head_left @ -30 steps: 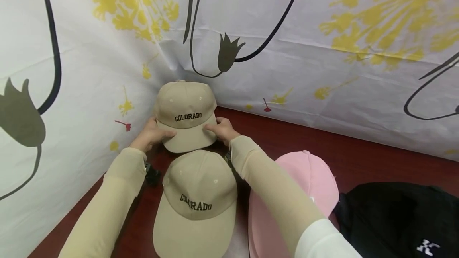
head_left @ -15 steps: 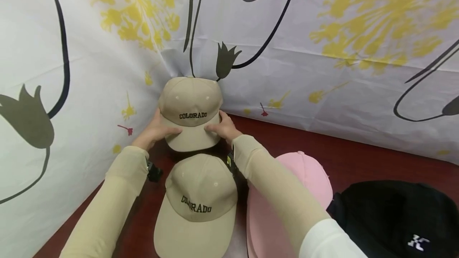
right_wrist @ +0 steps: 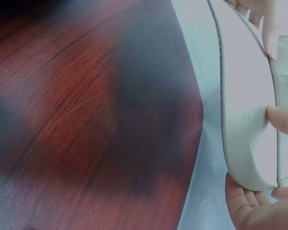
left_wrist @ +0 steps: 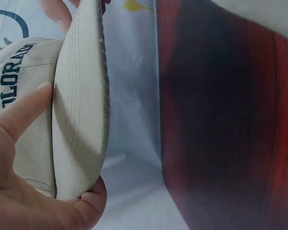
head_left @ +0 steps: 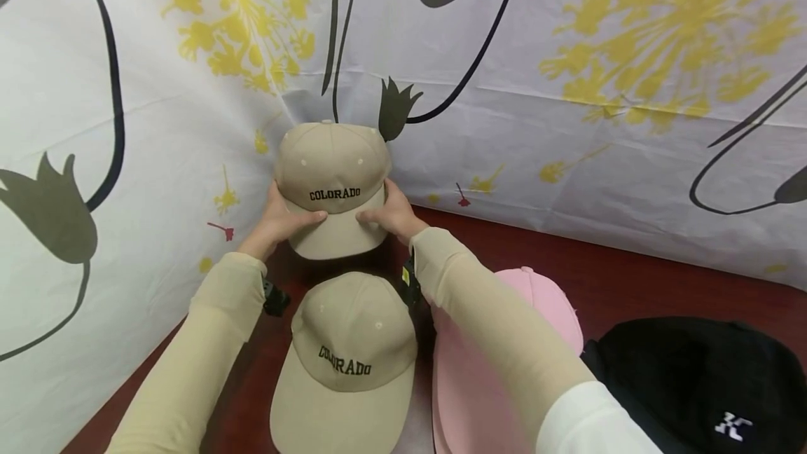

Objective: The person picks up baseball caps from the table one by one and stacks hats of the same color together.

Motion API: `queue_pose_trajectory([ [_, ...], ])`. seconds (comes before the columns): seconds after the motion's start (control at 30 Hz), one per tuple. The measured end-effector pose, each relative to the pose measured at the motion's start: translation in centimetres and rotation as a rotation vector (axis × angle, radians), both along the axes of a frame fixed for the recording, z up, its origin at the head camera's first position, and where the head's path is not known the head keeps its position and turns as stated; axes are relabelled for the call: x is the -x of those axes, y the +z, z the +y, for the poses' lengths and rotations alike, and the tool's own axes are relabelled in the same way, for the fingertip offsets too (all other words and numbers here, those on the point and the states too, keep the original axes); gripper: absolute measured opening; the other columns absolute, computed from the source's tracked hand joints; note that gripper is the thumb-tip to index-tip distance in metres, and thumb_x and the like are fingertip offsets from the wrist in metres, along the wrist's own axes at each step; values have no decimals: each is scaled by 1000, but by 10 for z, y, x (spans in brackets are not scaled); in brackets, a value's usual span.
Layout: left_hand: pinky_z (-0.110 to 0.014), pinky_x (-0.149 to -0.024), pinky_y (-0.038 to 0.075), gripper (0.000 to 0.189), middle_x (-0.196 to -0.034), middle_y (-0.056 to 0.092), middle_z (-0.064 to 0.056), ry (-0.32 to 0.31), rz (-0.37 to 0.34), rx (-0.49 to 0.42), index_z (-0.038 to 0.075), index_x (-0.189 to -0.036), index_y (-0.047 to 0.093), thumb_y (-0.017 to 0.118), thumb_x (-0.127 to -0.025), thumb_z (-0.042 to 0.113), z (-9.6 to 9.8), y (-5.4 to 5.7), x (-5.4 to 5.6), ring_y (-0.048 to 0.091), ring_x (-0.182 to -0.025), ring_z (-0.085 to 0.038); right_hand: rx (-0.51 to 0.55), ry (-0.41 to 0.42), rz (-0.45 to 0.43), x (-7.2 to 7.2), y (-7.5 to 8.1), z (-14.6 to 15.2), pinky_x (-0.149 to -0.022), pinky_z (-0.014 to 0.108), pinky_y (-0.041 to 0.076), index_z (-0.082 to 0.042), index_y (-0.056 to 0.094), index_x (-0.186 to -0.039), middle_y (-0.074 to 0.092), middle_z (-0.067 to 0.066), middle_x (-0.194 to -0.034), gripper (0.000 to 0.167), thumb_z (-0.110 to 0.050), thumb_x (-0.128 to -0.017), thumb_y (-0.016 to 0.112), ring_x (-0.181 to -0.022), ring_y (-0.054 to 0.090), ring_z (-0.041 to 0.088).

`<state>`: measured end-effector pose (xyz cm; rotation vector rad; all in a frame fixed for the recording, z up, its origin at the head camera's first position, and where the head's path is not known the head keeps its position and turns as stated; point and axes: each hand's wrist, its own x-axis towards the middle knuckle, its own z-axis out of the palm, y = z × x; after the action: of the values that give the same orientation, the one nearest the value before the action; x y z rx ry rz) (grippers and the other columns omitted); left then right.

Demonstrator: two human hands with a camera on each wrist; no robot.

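In the head view a beige baseball cap (head_left: pixel 333 167) with "COLORADO" in dark letters is held up in the far left corner, its brim toward me. My left hand (head_left: pixel 279 221) grips the brim's left side, thumb on top near the crown seam and fingers curled below. On the other side my right hand (head_left: pixel 392 213) pinches the brim the same way. Both wrist views show the brim edge-on between thumb and fingers. A second beige COLORADO cap (head_left: pixel 354 342) lies just in front, brim toward me, between my forearms.
A pink cap (head_left: pixel 542 300) lies partly beneath my right forearm. Farther right is a black cap (head_left: pixel 693 377) with a white emblem. A white patterned cloth (head_left: pixel 492 146) hangs behind and at the left of the dark red wooden tabletop (head_left: pixel 466 237).
The gripped cap has risen a little, and a dark gap shows between it and the cap in front. Both thumbs have slid inward along the brim. The other caps stay in place.
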<state>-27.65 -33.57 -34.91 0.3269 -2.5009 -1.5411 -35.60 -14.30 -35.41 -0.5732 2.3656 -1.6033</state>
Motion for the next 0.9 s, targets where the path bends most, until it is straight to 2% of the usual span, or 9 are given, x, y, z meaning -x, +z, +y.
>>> queue_pose_trajectory([
  [0.1, -45, -107, 12, 117, -147, 8, -24, 25, 23, 28, 5, -144, -7, 80, -70, 26, 3, 7, -2, 10, -135, -35, -1, -1, 11, -1, 5, 1, -94, 38, 38, -9, 30, -142, 43, 13, -131, 81, -6, -74, 74, -115, 44, 27],
  [0.17, -47, -107, 11, 120, -147, 4, -25, 27, 12, 47, 5, -144, -10, 80, -69, 30, 5, 11, -4, 6, -135, -37, -3, -6, 13, -2, 9, 2, -94, 37, 38, -8, 29, -142, 42, 13, -131, 81, -6, -74, 74, -115, 44, 27],
  [0.4, -48, -107, 9, 117, -148, -9, -24, 20, -34, 66, 6, -142, -21, 74, -76, 25, 10, 22, -9, -3, -136, -37, -16, -17, 20, -7, 18, 7, -93, 38, 39, -9, 27, -143, 41, 13, -133, 83, -6, -75, 74, -116, 44, 27],
  [0.67, -47, -107, 10, 116, -148, -6, -25, 9, 5, 76, 7, -142, -20, 74, -77, 23, 9, 30, 2, 0, -136, -36, 21, 5, 43, -1, 30, 11, -93, 38, 39, -8, 25, -143, 41, 14, -132, 84, -6, -75, 73, -115, 44, 27],
  [0.9, -46, -108, 9, 115, -148, -7, -24, 0, 22, 88, 6, -142, -21, 73, -78, 23, 13, 45, 9, -2, -136, -35, 49, 4, 75, 7, 41, 14, -92, 40, 41, -9, 25, -143, 43, 15, -130, 84, -5, -75, 73, -112, 46, 28],
])
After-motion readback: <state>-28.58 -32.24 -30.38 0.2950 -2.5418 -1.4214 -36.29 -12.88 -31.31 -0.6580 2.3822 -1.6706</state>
